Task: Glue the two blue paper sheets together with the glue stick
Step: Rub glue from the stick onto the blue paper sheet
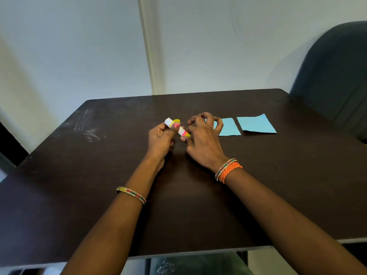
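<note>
Both hands clamp glue stick (179, 129) mid-frame: left hand (161, 138), right hand (202, 138); two blue sheets (256, 124) flat at right.

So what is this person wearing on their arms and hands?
Both forearms are bare, with no sleeves and no gloves. The left arm has one gold bangle with red and green decoration. The right wrist has a similar bangle beside a braided orange band.
</note>
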